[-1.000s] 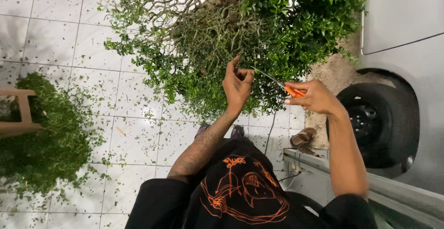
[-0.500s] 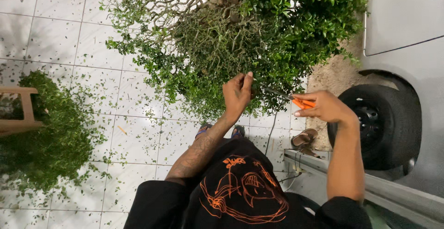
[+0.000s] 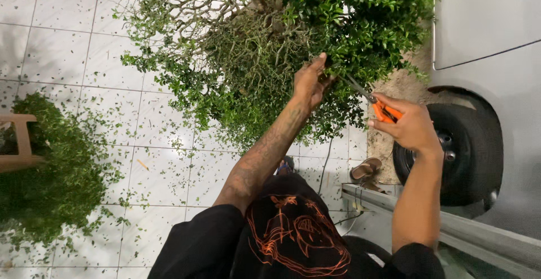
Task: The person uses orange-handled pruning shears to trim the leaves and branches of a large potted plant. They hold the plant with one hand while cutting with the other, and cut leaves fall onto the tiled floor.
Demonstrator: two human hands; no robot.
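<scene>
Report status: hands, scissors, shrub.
Left hand pinching a twig of the shrub. Right hand gripping orange-handled scissors, blades in the foliage. Nothing blocking.

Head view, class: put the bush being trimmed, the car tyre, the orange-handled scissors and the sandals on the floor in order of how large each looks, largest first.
1. Bush, filling most of the upper picture.
2. Tyre.
3 and 4. Scissors and sandals look much alike; the scissors sit nearer the camera, partly hidden in the right hand, so they stay unranked.
</scene>
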